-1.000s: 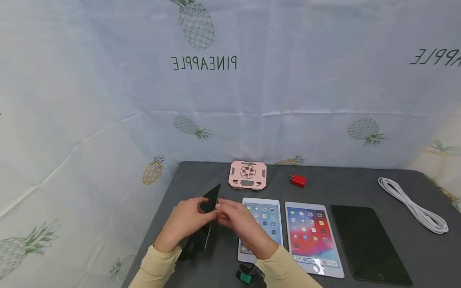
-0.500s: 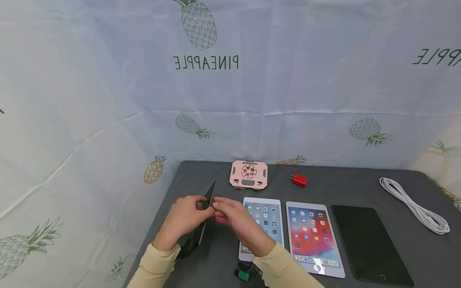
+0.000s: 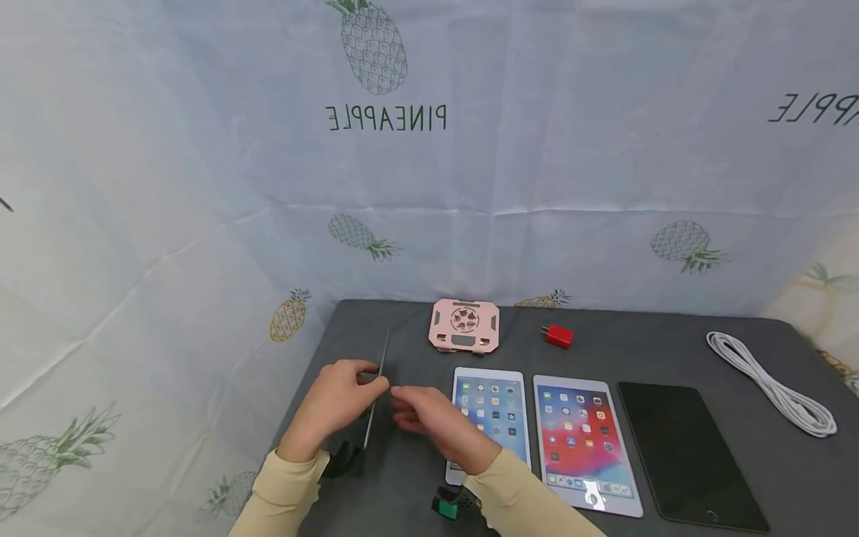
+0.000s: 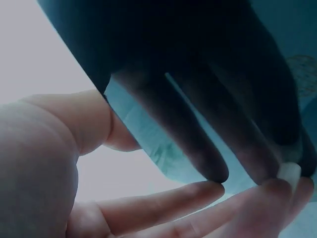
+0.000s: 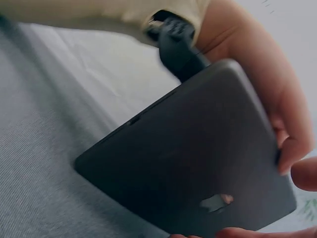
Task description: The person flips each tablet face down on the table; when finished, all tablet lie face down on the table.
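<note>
My left hand (image 3: 333,403) grips a dark tablet (image 5: 173,158), which stands almost edge-on in the head view at the left of the table. Its thumb lies on one face and its fingers on the other. The glossy screen (image 4: 148,34) faces the left wrist camera and reflects fingers. In the right wrist view the grey back with a logo shows. My right hand (image 3: 446,426) is beside the back, fingers loosely bent, with a small gap to the tablet in the head view. Nothing shows between its thumb and fingers.
Right of the hands lie two white tablets, one with a blue screen (image 3: 490,410) and one with a red-blue screen (image 3: 582,440), and a black tablet (image 3: 691,455). Behind them are a pink bracket (image 3: 463,327), a red plug (image 3: 558,336) and a coiled white cable (image 3: 772,388).
The tablet has turned from showing its dark screen to nearly edge-on and shifted slightly left with my left hand. My right fingertips have come away from its edge.
</note>
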Tool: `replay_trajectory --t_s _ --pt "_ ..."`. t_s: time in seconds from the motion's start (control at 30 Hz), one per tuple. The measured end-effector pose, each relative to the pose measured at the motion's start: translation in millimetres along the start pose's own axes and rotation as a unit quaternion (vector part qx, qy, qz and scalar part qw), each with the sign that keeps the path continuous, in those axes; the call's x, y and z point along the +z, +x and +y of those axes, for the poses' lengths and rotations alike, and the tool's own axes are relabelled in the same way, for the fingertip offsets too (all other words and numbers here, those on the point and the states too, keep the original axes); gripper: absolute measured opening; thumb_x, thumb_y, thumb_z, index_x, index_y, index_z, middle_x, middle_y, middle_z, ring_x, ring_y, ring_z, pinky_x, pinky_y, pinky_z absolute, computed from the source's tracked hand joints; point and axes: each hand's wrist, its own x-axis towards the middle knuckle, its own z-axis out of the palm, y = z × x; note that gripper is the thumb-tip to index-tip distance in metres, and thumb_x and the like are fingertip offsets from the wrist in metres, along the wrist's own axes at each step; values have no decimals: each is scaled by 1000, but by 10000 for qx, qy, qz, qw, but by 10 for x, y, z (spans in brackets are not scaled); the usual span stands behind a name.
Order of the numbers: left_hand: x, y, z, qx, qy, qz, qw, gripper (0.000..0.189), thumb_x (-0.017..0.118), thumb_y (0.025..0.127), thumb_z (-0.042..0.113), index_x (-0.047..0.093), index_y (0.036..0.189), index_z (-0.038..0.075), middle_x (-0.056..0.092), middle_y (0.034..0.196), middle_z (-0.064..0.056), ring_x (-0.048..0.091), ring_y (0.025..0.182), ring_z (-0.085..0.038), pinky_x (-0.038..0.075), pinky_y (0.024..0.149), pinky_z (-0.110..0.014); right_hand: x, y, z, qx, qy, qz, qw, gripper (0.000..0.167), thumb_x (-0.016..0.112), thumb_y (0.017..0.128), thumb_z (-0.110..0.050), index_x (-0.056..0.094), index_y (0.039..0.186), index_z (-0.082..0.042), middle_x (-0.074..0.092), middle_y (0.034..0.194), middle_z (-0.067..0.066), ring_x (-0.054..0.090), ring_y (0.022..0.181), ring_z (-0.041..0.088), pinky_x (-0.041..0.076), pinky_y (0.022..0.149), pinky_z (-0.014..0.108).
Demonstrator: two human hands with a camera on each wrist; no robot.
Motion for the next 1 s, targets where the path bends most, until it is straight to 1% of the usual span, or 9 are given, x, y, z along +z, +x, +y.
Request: replay_trajectory --t_s 0.1,0.33,0.5,0.6,0.67,0.73,0.83,0.9,1.0 --pt "-29 -2 -11 -2 -70 -184 9998 46 66 99 24 71 138 2 76 78 -4 65 60 -17 51 58 -35 25 47 76 119 -85 16 9999 67 58 108 -38 51 153 12 55 154 32 61 140 47 51 117 55" --pt "-175 -29 -83 93 90 -311 9994 50 65 102 24 65 145 -2 80 122 -18 67 61 -17 53 67 -34 103 121 158 266 -209 -89 9994 65 59 108 -34 51 152 13 57 152 32 62 137 47 52 115 56" --pt "-268 -3 -131 242 98 -422 9988 53 64 104 23 61 149 -4 74 133 -25 77 84 -20 57 74 -37 104 126 141 186 -292 -5 9994 62 58 108 -32 54 150 13 58 152 30 62 137 46 52 115 56" --pt "-311 -12 -167 213 -67 -495 9985 53 63 104 20 58 151 -5 73 136 -25 71 76 -19 55 74 -37 94 106 133 185 -336 -30 9993 60 58 108 -30 55 149 13 58 154 28 62 139 45 52 116 56" --pt "-331 -17 -193 127 -295 -553 9980 53 61 104 16 56 153 -5 77 119 -23 57 59 -16 50 67 -35 85 87 129 185 -348 -18 9992 58 59 108 -30 56 148 12 58 154 27 62 140 45 51 116 56" --pt "-344 -23 -209 115 -507 -582 9970 54 60 104 13 54 153 -7 77 100 -15 45 52 -16 46 62 -33 74 68 120 184 -352 23 9992 58 59 108 -30 56 148 11 57 155 27 62 140 44 51 117 56" --pt "-345 -28 -230 64 -823 -655 9944 55 58 103 10 52 154 -8 64 75 -6 47 54 -16 45 58 -33 59 38 100 143 -380 164 9990 57 61 107 -30 58 147 11 57 155 27 63 138 44 52 116 56" --pt "-339 -31 -242 96 -1080 -695 9917 55 57 104 9 50 154 -11 73 84 -5 60 61 -16 53 61 -34 48 17 84 101 -411 286 9987 55 62 106 -29 61 144 10 58 153 27 65 135 44 52 116 56" --pt "-340 -21 -270 87 -1432 -764 9867 55 55 105 9 46 156 -12 78 95 -9 65 67 -17 57 66 -35 24 -10 72 -4 -463 489 9977 51 62 105 -28 63 139 10 61 149 25 66 132 42 52 115 56"
